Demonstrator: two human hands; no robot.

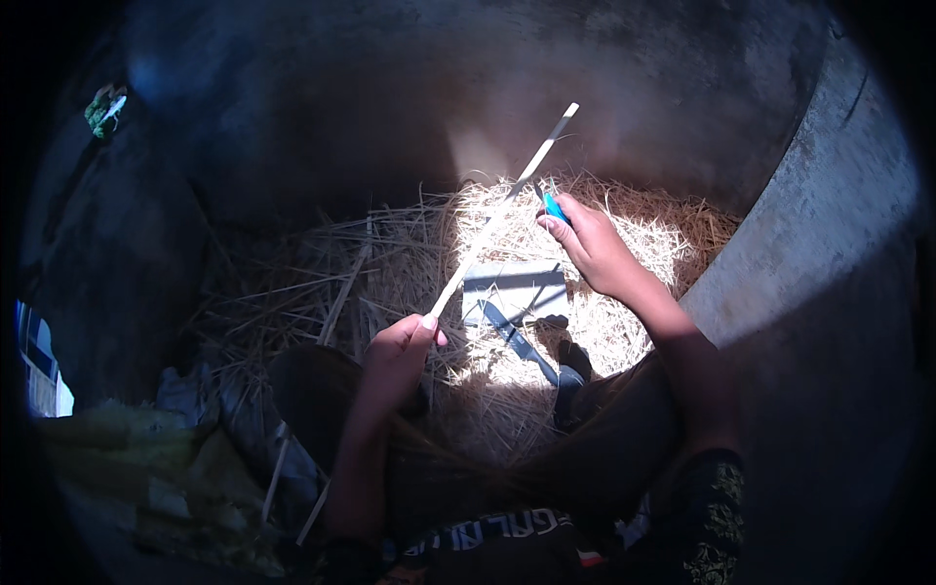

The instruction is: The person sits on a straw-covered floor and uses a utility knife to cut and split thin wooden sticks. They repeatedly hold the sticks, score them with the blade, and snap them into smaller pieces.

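My left hand point(395, 353) is closed around the lower end of a long pale wooden stick point(485, 230), which slants up and away to the right. Close to the stick's upper half, my right hand point(592, 246) grips a small knife with a bright blue handle point(555, 208). Its short dark blade points toward the stick; whether it touches cannot be made out. Below the stick lies a pale flat block point(531, 281) crossed by a shadow. A second, dark knife point(517, 341) rests slantwise against the block's near edge, by my folded legs.
Sunlit curly shavings point(614, 341) and longer loose strips point(322, 253) cover the floor ahead. A dark curved wall point(390, 97) closes the far side, with a grey slanted surface point(809, 214) at right. Crumpled yellow-green sheeting point(146, 468) lies at lower left.
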